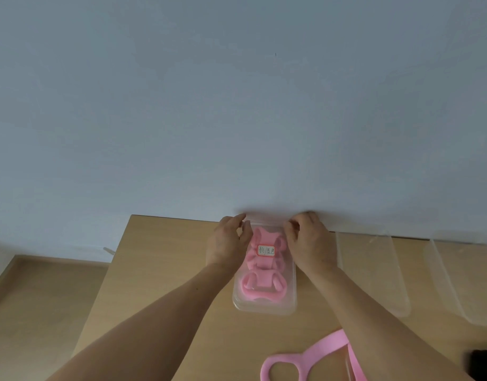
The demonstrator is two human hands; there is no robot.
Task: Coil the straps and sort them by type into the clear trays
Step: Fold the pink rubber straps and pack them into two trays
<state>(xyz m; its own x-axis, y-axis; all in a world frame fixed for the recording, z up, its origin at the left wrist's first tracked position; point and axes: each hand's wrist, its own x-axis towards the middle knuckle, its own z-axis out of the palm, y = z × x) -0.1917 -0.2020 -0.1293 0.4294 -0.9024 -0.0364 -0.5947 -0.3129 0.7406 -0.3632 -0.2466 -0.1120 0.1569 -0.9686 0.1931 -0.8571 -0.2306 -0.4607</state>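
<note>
Pink coiled straps (264, 273) sit in labelled clear tray (264, 309) on wooden table (159, 270). Left hand (228, 242) and right hand (305, 242) pinch tray's far corners, fingers curled on rim. Loose pink strap (319, 356) lies nearer, apart. Two other clear trays (374, 270) to the right.

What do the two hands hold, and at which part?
Left hand and right hand grip the clear tray of pink straps at its far corners.

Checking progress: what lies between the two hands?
Between left hand and right hand, head view shows the far end of the clear tray, with coiled pink straps and a label.
</note>
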